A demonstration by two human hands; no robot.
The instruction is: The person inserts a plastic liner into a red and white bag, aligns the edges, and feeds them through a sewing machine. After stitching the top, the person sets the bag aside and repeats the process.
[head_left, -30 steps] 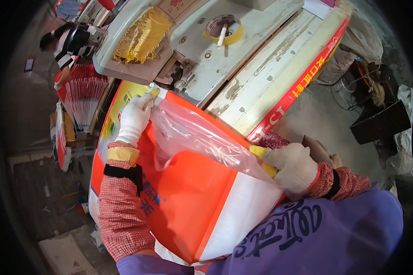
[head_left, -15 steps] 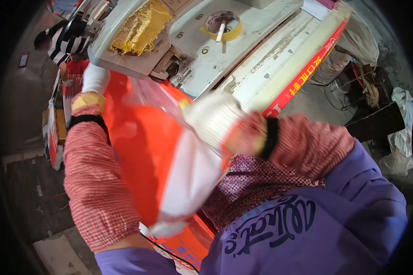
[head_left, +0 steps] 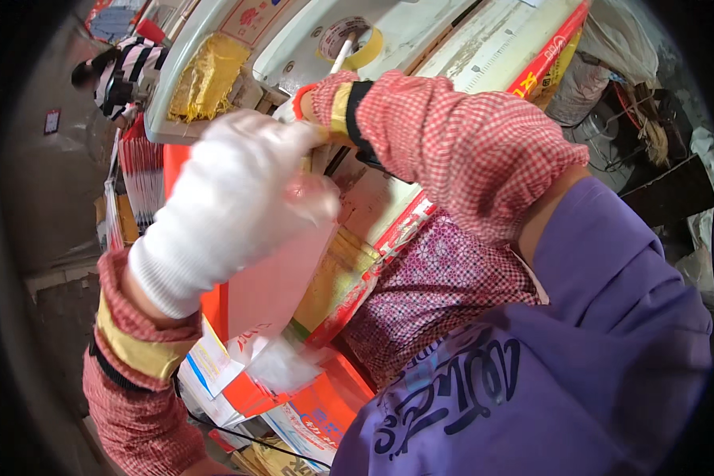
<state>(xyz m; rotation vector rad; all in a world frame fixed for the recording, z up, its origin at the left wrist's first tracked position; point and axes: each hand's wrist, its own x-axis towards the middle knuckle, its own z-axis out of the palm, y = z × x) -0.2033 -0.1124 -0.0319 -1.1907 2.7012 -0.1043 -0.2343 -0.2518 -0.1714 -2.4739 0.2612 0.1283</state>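
Observation:
My left hand [head_left: 230, 198], in a white knitted glove, reaches up in front of the sewing machine [head_left: 278, 47]. Its fingers are smeared by motion, so whether they grip anything does not show. Beyond it, my right hand [head_left: 289, 109] is bent inward at the machine, mostly hidden by its red checked sleeve and the left glove. Below the left glove hangs a red and pale pink bag sheet [head_left: 274, 282], partly covered by that hand. A blurred piece of clear white plastic [head_left: 282, 365] lies under its lower end.
A yellow woven scrap [head_left: 208, 79] and a tape roll [head_left: 366, 49] with a white stick rest on the machine. A red-edged worktable [head_left: 484, 67] extends right. Printed red bags [head_left: 325, 404] lie below. Stacked folded sheets [head_left: 141, 170] and another person [head_left: 123, 75] are at left.
My left hand has swung right and nearer, across the view. My right hand has moved up and forward to the machine. The red and white sheet, earlier bulging between them, now hangs flatter and lower.

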